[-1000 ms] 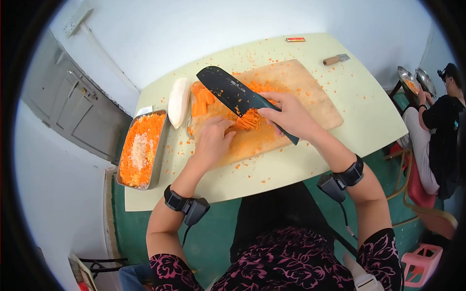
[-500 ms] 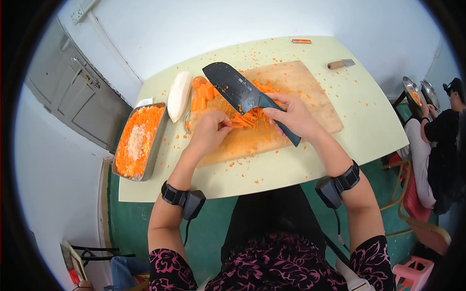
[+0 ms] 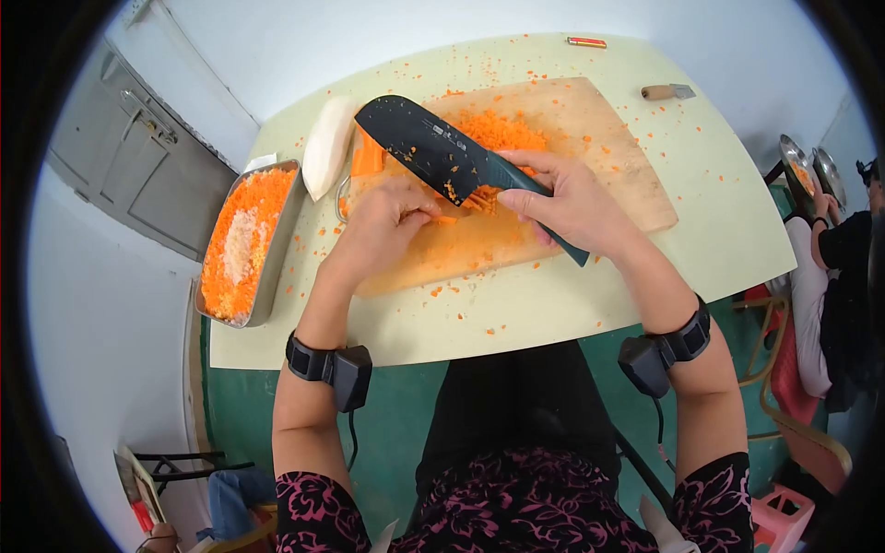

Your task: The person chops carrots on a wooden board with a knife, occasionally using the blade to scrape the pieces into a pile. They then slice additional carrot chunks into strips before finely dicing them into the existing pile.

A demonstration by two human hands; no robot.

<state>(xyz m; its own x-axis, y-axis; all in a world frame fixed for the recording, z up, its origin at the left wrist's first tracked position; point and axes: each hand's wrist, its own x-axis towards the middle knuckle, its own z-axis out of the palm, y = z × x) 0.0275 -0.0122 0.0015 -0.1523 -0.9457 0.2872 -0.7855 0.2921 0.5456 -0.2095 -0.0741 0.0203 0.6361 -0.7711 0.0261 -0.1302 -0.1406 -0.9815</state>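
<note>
My right hand (image 3: 579,203) is wrapped round the dark green handle of a kitchen knife (image 3: 419,143). Its broad black blade, flecked with carrot bits, slants up to the left above the cutting board (image 3: 636,198). Fingers bent and pinched, my left hand (image 3: 380,226) is at the board's left side, with a carrot strip (image 3: 446,219) at its fingertips. Cut carrot strips (image 3: 483,199) lie partly hidden under the blade. Behind it spreads a heap of chopped carrot (image 3: 502,129). Larger carrot pieces (image 3: 367,157) rest at the board's upper left, partly covered by the knife.
A metal tray (image 3: 288,217) of chopped carrot with a pale heap stands at the left, near a peeled white radish (image 3: 327,147). A wooden-handled blade (image 3: 666,92) and a lighter (image 3: 586,42) lie towards the back. A person (image 3: 843,249) sits at the right beside metal bowls (image 3: 828,170).
The view has shifted, so table items appear higher. My right hand still grips the knife, whose blade now lies further left and covers more of the carrot pieces. My left hand stays pinched at the strips.
</note>
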